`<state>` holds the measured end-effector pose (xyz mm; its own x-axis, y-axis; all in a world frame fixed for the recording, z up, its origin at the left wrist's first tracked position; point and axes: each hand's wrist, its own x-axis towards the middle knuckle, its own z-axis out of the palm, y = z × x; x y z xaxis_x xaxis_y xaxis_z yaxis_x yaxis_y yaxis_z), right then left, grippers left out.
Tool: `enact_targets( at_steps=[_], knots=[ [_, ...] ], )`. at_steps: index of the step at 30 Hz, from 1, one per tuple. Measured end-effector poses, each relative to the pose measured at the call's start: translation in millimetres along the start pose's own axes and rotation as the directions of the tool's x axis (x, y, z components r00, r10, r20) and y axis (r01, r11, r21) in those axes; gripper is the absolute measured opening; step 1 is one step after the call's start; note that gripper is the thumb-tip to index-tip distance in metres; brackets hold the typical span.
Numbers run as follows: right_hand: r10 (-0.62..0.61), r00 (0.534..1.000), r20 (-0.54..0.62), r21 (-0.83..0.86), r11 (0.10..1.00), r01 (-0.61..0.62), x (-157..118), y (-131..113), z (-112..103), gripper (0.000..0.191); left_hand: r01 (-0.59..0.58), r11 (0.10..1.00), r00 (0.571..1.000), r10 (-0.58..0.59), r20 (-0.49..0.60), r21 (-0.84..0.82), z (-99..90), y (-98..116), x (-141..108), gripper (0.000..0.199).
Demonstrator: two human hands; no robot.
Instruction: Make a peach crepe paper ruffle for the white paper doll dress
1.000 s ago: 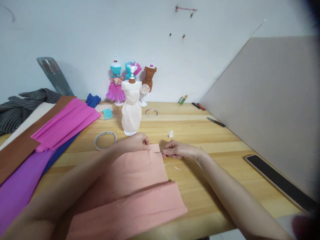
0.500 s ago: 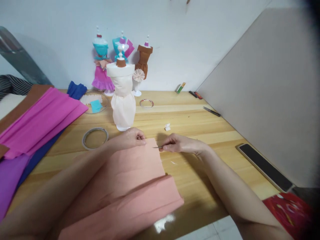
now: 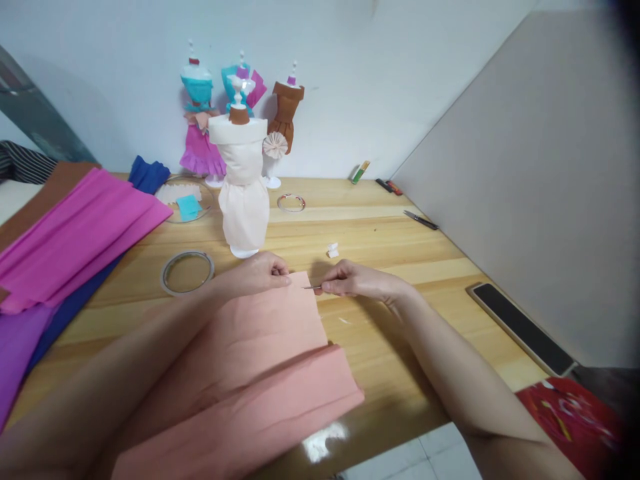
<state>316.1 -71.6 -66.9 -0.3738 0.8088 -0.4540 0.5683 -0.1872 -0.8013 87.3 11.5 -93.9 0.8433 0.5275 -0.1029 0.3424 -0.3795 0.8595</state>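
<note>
A wide sheet of salmon-pink crepe paper (image 3: 270, 327) lies on the wooden table, with a folded part nearer me. My left hand (image 3: 270, 270) pinches the paper's far edge near its right corner. Just right of that corner, my right hand (image 3: 345, 279) is closed on a small pointed metal tool (image 3: 311, 287), whose thin tip lies over the paper's right edge. The tool's handle is mostly hidden in my fingers. Beyond my left hand stands a small dress form in a cream paper dress (image 3: 244, 180).
More dressed forms (image 3: 285, 113) stand by the wall. Tape rolls (image 3: 187, 273), a white scrap (image 3: 333, 250), a craft knife (image 3: 421, 220) and a phone (image 3: 523, 327) lie around. Coloured paper sheets (image 3: 85, 227) are piled at the left.
The whole view has shifted slightly, so things appear a little higher and further left. Both hands keep nearly the same place on the paper, with the tool still at its right edge.
</note>
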Motion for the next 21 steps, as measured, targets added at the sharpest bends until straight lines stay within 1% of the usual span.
enact_targets(
  at_steps=[4, 10, 19, 21],
  knots=[
    [0.042, 0.999, -0.003, 0.071, 0.997, -0.042, 0.1, 0.1, -1.3, 0.033, 0.009, 1.000, 1.000, -0.009, 0.008, -0.001, -0.7, 0.6, -0.4, 0.021],
    [0.056, 0.998, 0.000, 0.141, 0.988, -0.056, 3.2, 4.1, -2.1, 0.037, 0.017, 1.000, 1.000, -0.017, 0.018, 0.001, -0.6, -2.1, 1.1, 0.021],
    [0.037, 0.999, -0.002, 0.142, 0.989, -0.036, 4.4, 8.4, -4.3, 0.034, 0.000, 1.000, 1.000, 0.000, 0.021, -0.010, -1.4, -4.1, 2.4, 0.022],
    [0.047, 0.999, 0.002, 0.141, 0.989, -0.047, 3.5, 7.6, -5.0, 0.035, -0.001, 1.000, 1.000, 0.001, 0.018, -0.013, -1.3, -4.3, 2.4, 0.022]
  ],
)
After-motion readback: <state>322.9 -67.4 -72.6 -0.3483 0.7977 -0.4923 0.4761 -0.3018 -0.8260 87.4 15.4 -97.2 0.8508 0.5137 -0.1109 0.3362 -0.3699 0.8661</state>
